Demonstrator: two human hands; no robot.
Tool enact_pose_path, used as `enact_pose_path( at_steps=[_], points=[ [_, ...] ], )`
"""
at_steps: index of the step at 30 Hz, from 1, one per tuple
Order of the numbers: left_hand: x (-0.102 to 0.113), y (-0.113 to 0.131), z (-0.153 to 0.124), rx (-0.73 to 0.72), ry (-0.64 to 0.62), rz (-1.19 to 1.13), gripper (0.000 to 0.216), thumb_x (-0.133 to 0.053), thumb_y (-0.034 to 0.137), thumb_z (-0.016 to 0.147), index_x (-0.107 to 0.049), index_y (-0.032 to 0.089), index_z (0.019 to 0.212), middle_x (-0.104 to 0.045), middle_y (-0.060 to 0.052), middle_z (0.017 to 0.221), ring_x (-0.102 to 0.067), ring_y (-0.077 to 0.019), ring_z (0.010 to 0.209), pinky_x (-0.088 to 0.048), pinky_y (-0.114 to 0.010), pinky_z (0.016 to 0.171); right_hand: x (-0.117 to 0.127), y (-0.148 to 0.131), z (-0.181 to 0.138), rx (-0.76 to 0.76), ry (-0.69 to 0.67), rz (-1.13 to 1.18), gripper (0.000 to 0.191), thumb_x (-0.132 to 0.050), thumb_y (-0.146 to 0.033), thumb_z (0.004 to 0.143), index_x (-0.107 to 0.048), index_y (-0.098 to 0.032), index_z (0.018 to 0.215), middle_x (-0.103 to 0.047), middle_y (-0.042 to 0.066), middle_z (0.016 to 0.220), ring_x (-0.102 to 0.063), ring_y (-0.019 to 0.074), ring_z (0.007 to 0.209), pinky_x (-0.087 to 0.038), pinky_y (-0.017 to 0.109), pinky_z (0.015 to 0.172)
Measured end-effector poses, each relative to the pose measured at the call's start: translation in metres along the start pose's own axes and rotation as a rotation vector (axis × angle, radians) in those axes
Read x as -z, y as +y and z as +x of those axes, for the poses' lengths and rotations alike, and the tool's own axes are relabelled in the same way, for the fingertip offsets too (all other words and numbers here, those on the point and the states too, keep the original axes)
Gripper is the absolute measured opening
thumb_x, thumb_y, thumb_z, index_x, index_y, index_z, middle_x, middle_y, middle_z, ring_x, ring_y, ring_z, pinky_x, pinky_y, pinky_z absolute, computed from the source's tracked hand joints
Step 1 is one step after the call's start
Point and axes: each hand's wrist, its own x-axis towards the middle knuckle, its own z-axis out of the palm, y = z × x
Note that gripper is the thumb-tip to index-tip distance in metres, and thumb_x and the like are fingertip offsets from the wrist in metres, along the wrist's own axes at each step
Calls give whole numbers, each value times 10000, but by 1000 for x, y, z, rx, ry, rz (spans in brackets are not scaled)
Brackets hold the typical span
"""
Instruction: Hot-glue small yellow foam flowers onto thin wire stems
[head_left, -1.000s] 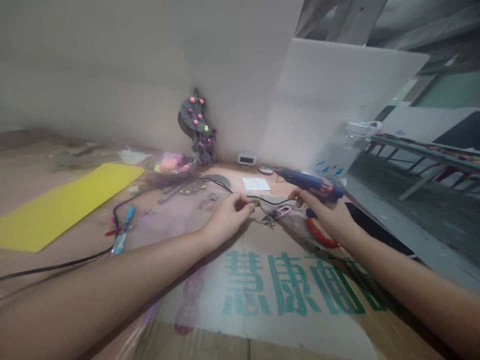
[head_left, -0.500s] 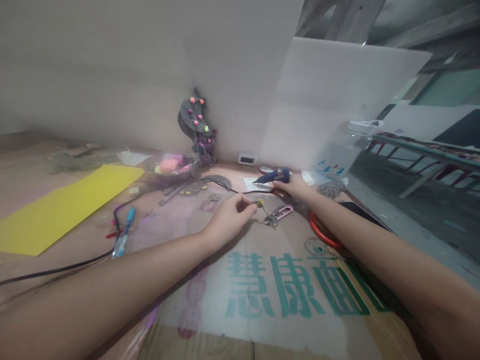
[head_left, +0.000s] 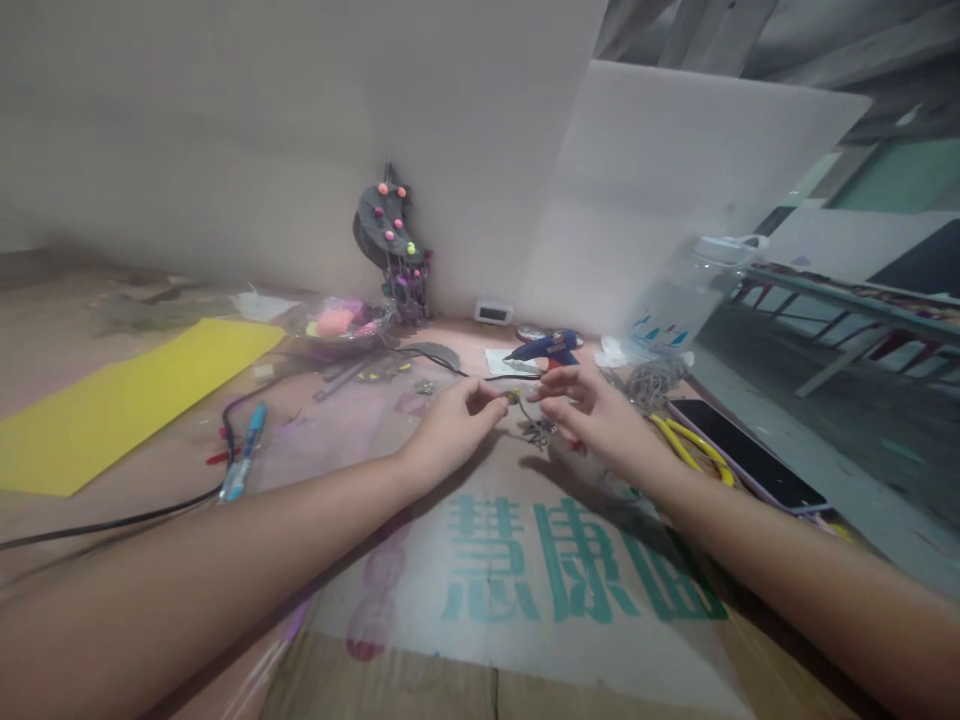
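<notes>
Between the thumb and fingertips of my left hand (head_left: 450, 430) is a small yellow piece (head_left: 513, 397), its exact kind too small to make out. Grey yarn (head_left: 538, 432) trails from it down to the cardboard. My right hand (head_left: 600, 420) hovers just to the right, fingers apart, holding nothing that I can see. Behind the hands a blue hot glue gun (head_left: 553, 348) rests on the table, its nozzle pointing left over a white paper (head_left: 501, 361). Beneath and in front of both hands lies cardboard with green printed characters (head_left: 577, 570).
A grey crescent ornament with coloured balls (head_left: 379, 225) stands against the wall. Yellow sheet (head_left: 142, 405), blue pen (head_left: 249, 450) and black cable (head_left: 112, 527) lie left. On the right are a water bottle (head_left: 679, 300), yarn bundle (head_left: 656, 382), yellow loop handles (head_left: 694, 450) and phone (head_left: 750, 455).
My right hand has let go of the glue gun and come back towards my left hand, its fingers spreading. The left hand keeps its pinch on the yellow piece, nearly in place.
</notes>
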Motion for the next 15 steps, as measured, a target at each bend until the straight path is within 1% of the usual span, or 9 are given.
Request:
enact_pose_path(
  at_steps=[2,3,5,7,10,12,15],
  points=[
    [0,1,0,-3,-1,2,152,-569,329,816,-587,178,802,-651,-16,793,-582,-161,735,-433,-267,687,-15,-1,-8,-88,-55,139,411,-668,-416,754,-430,-232,1033,-621,44,1044,-476,38,383,-355,191,308],
    [0,1,0,-8,-1,6,151,-568,330,816,-585,180,801,-651,-15,794,-582,-160,734,-433,-265,686,-19,0,-11,-116,-68,179,429,-680,-396,742,-408,-243,1036,-620,29,1023,-480,39,380,-351,184,301],
    [0,0,0,-23,1,19,150,-568,332,816,-581,184,798,-650,-10,791,-582,-159,730,-433,-263,682,-22,3,-13,-129,-81,200,457,-710,-337,710,-394,-251,1029,-615,-17,910,-479,43,396,-348,169,310],
    [0,-1,-1,-35,0,34,154,-569,337,816,-581,185,795,-644,-7,777,-582,-160,725,-435,-264,677,-21,7,-15,-86,-78,168,440,-712,-288,706,-412,-247,1025,-585,-56,774,-473,53,425,-341,159,335],
    [0,-1,-1,-52,-14,47,160,-573,339,819,-582,183,786,-640,-7,769,-585,-159,725,-440,-268,684,-17,10,-15,3,-47,76,324,-659,-289,765,-472,-225,1023,-540,-69,657,-467,71,460,-341,174,383],
    [0,0,-2,-59,-26,54,161,-569,340,825,-583,183,790,-646,-10,781,-589,-159,731,-442,-270,688,-16,12,-15,38,-1,-3,260,-632,-320,796,-515,-208,998,-530,-61,636,-470,84,476,-359,196,413],
    [0,1,-3,-63,-41,60,155,-563,334,831,-580,184,795,-652,-10,793,-591,-159,738,-441,-271,688,-15,12,-15,66,73,-88,198,-616,-363,816,-570,-181,878,-556,-27,676,-504,105,541,-392,221,464]
  ],
)
